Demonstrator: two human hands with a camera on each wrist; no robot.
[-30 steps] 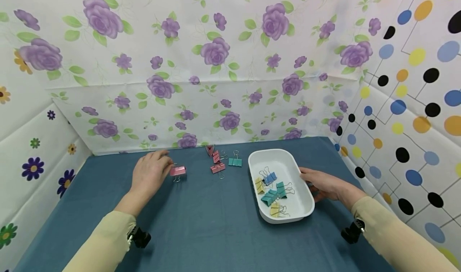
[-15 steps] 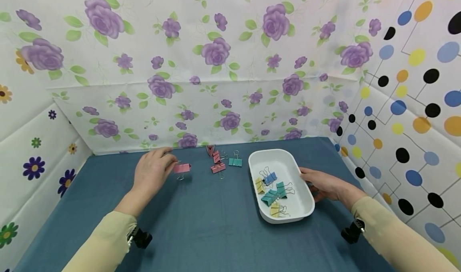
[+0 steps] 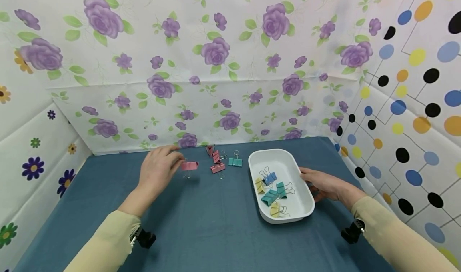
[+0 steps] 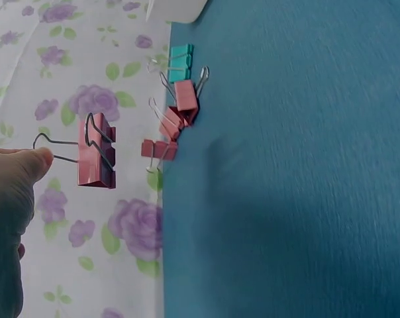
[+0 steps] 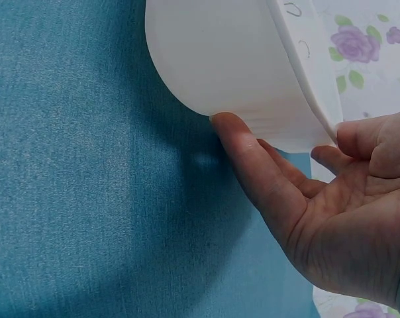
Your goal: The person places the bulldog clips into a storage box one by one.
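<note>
My left hand (image 3: 159, 169) pinches a pink binder clip (image 3: 189, 166) by one wire handle, holding it above the cloth. In the left wrist view this clip (image 4: 96, 152) hangs from the fingertips, its other handle sticking out. My right hand (image 3: 325, 184) grips the right side of a white tray (image 3: 288, 160). Seen from the right wrist, fingers of that hand (image 5: 346, 218) are at the tray's rim and its side. Several blue, yellow and teal binder clips (image 3: 282, 190) lie inside the tray.
Between the left hand and the tray, several pink binder clips (image 3: 217, 168) lie near the back of the blue cloth (image 3: 209, 232). A teal binder clip (image 3: 235, 162) lies beside them. A flowered sheet (image 3: 230, 104) rises behind.
My left hand has moved to the right with the pink binder clip, bringing it nearer the loose clips. The right hand and the tray have stayed in place.
</note>
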